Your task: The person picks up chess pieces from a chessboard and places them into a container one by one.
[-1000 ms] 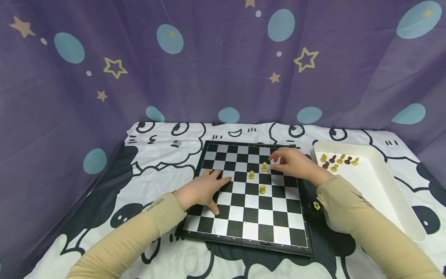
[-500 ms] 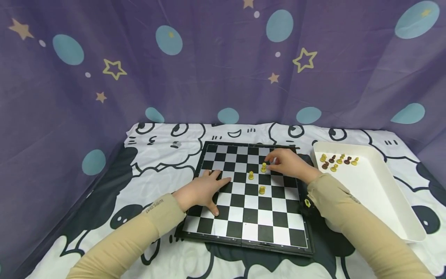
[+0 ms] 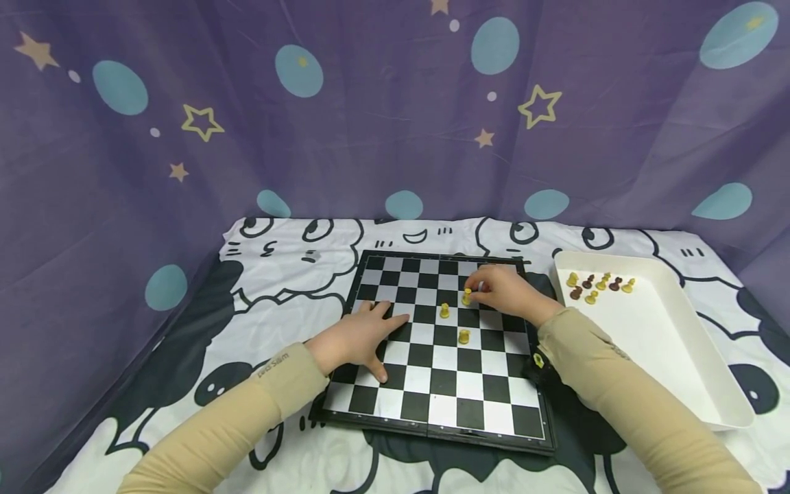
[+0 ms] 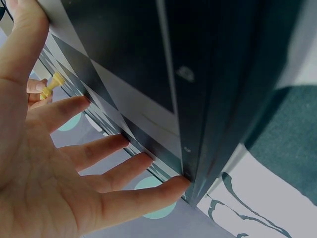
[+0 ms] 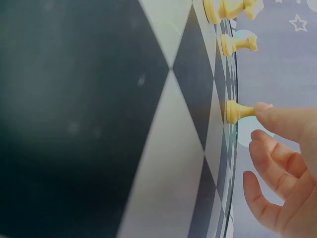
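Note:
A black-and-white chessboard point(image 3: 420, 353) lies on the patterned cloth. On its left side rests my left hand point(image 3: 358, 336), fingers spread; the left wrist view shows the fingertips along the board. My right hand point(image 3: 509, 295) pinches the top of a yellow chess piece point(image 5: 240, 112) that stands upright on the board's right half. The thumb is on the piece's head, which the fingers partly hide. Two more yellow pieces stand close by: a rook-like piece point(image 3: 444, 311) to the left and a knight-like piece point(image 3: 464, 336) nearer the front.
Right of the board is a white tray point(image 3: 673, 357) with several yellow and dark brown chess pieces point(image 3: 603, 282) at its far end. A small black item with a yellow-green mark point(image 3: 539, 360) shows by the right sleeve. A purple curtain point(image 3: 395, 123) hangs behind.
My right hand has moved left, from beside the yellow chess piece until its fingers close on the piece's top. The left hand and the other pieces have stayed in place.

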`<action>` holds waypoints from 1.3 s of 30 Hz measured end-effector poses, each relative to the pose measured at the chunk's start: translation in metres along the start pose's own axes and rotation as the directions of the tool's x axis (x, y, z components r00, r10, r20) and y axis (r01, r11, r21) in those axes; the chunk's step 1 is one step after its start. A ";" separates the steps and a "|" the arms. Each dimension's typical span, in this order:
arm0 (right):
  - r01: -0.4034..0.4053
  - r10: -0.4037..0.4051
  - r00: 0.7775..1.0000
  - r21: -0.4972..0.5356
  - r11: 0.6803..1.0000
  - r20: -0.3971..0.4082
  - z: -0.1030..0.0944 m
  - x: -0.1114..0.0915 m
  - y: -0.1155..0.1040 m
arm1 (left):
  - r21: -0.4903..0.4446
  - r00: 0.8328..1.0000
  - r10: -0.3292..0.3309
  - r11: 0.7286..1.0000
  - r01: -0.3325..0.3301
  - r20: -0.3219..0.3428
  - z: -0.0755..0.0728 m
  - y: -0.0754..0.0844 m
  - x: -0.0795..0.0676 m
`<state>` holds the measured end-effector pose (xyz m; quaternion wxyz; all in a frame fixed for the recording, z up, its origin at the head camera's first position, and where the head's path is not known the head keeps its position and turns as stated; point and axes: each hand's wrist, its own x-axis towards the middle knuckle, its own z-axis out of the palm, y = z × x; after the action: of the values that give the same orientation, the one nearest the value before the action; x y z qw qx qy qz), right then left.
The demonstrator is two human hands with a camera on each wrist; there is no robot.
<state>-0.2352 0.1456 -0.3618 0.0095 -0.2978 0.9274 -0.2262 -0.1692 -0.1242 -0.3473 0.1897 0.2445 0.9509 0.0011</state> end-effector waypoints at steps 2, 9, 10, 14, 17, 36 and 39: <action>0.004 -0.004 1.000 0.000 1.000 -0.001 0.001 0.000 0.000 | 0.004 1.000 -0.001 1.000 0.001 0.002 0.000 0.000 0.000; 0.019 -0.019 1.000 0.013 1.000 -0.008 0.003 0.002 0.001 | 0.008 1.000 -0.012 1.000 0.012 0.015 -0.002 0.002 0.001; 0.020 -0.020 1.000 0.013 1.000 -0.009 0.002 0.002 0.001 | 0.008 1.000 -0.013 1.000 0.013 0.016 -0.002 0.002 0.001; 0.009 -0.009 1.000 0.015 1.000 -0.007 0.001 0.001 0.000 | 0.011 1.000 -0.011 1.000 0.011 0.017 -0.002 0.002 0.001; 0.005 -0.005 1.000 0.015 1.000 -0.006 0.000 0.001 -0.001 | 0.012 1.000 -0.012 1.000 0.011 0.018 -0.003 0.002 0.001; 0.002 0.001 0.997 0.046 0.999 -0.072 -0.011 -0.011 -0.007 | 0.002 1.000 -0.008 1.000 0.008 0.009 -0.001 0.001 0.000; -0.008 0.012 0.998 0.056 0.998 -0.063 -0.013 -0.015 -0.008 | 0.006 1.000 -0.008 1.000 0.008 0.007 -0.002 0.002 0.000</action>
<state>-0.2208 0.1533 -0.3484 -0.0103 -0.2854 0.9221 -0.2610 -0.1691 -0.1225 -0.3458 0.1926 0.2413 0.9511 -0.0032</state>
